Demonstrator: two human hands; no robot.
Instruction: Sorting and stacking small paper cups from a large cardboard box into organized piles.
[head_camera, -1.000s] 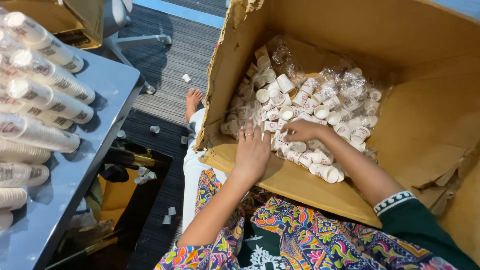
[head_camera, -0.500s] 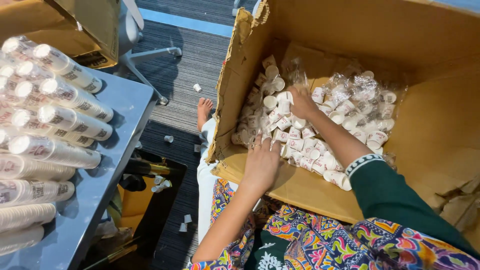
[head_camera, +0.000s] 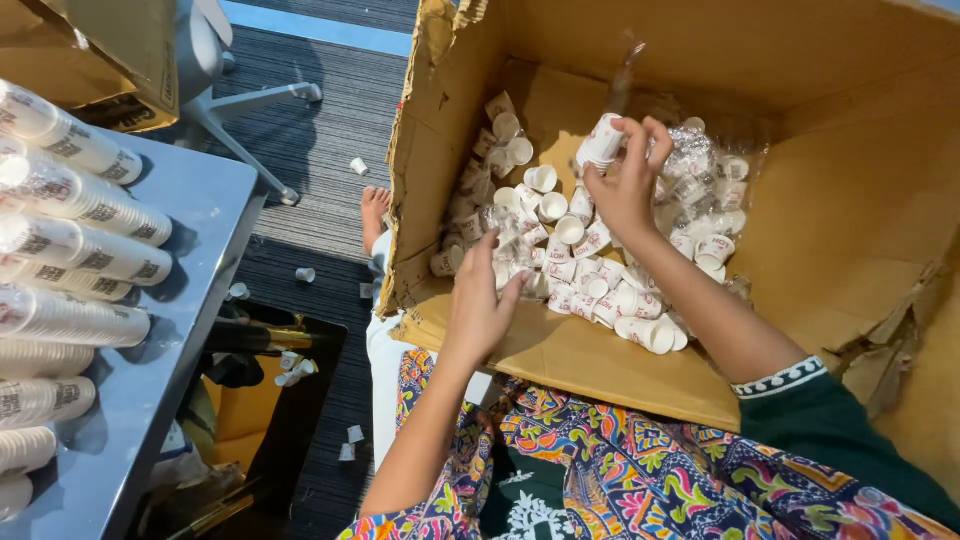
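Right hand (head_camera: 625, 185) is raised inside the big cardboard box (head_camera: 830, 180), fingers pinched in a narrow grip around a small stack of paper cups (head_camera: 601, 143), white with red print. The stack sits tilted, above the loose pile, not touching it.

Left hand (head_camera: 482, 312) is at the near edge of the box, palm down, fingers spread flat onto the loose cups (head_camera: 560, 260). Grip is wide, nothing pinched; fingertips touch the cups next to the front wall.

Loose cups lie jumbled across the box floor, some upright, most on their sides, mixed with crumpled clear plastic wrap (head_camera: 700, 170) towards the back right. The box lies tipped open towards the camera, front flap torn.

To the left, a grey worktop (head_camera: 190, 300) carries long sleeves of stacked cups (head_camera: 70, 200) in clear wrap, lying side by side. A few stray cups (head_camera: 305, 274) sit on the dark carpet (head_camera: 310, 130) between worktop and box. Bare foot (head_camera: 375, 212) visible just beside the box's left wall. Chair base (head_camera: 240, 120) at top left. Person's lap shows multicolour patterned fabric (head_camera: 620, 470); right sleeve dark green.
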